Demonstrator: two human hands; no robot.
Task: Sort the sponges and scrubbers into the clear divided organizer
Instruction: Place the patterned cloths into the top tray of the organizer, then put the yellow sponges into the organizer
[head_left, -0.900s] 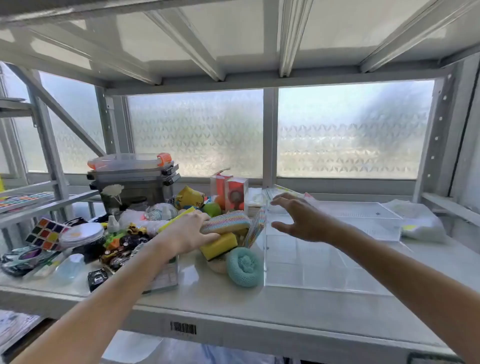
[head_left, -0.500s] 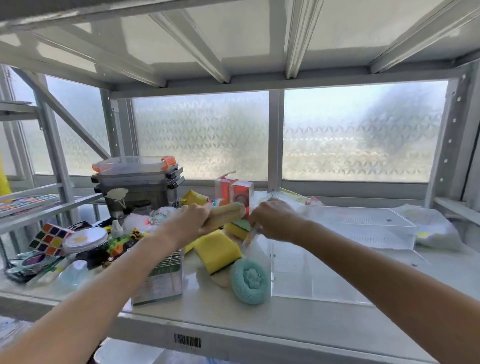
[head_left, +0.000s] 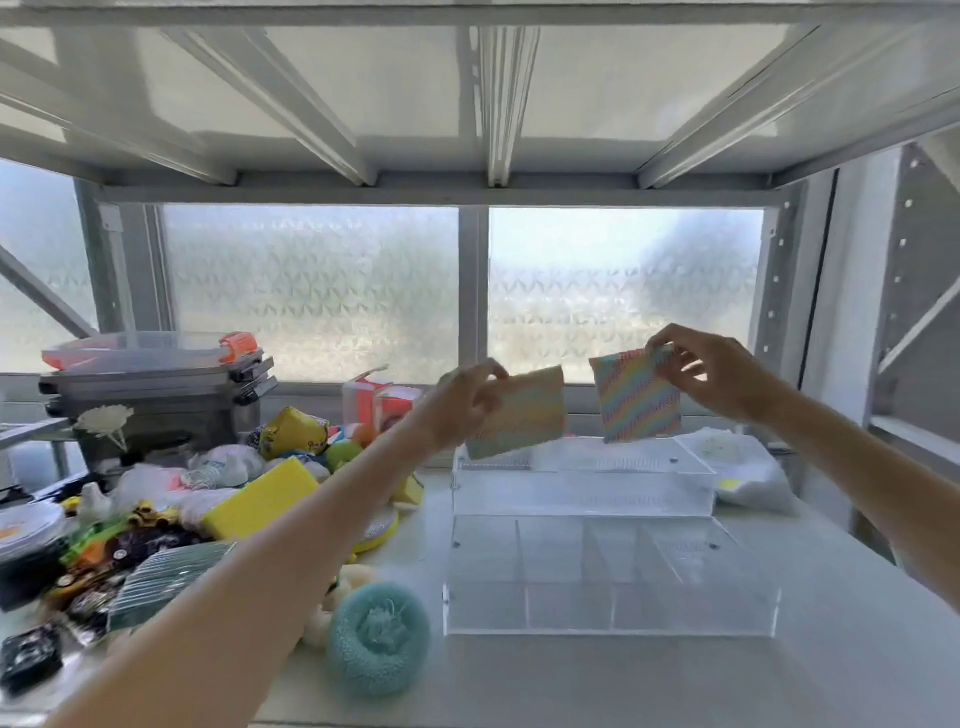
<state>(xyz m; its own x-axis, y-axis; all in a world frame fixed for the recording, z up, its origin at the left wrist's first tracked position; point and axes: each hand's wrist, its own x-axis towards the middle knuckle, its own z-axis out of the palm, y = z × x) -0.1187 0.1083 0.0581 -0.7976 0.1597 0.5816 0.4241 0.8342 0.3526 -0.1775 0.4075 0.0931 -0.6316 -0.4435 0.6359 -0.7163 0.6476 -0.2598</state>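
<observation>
My left hand (head_left: 462, 402) pinches a rainbow-striped sponge (head_left: 524, 415) by its left edge, held up in the air. My right hand (head_left: 711, 374) pinches a second rainbow-striped sponge (head_left: 636, 402) by its top right corner. Both sponges hang above the back of the clear divided organizer (head_left: 608, 623), which sits on the white shelf with bare compartments. To its left lie a teal round scrubber (head_left: 379, 636), a yellow sponge (head_left: 260, 501) and a yellow-rimmed scrubber (head_left: 379, 530).
A heap of toys, bags and fruit (head_left: 156, 519) covers the shelf's left part. Stacked lidded boxes (head_left: 156, 384) stand at the back left. A second clear box (head_left: 582, 483) stands behind the organizer, a white bag (head_left: 743, 467) at the back right. Shelf beams hang close overhead.
Both hands have risen from the pile and moved right. Each now holds one rainbow sponge, and the two sponges have been pulled apart above the organizer.
</observation>
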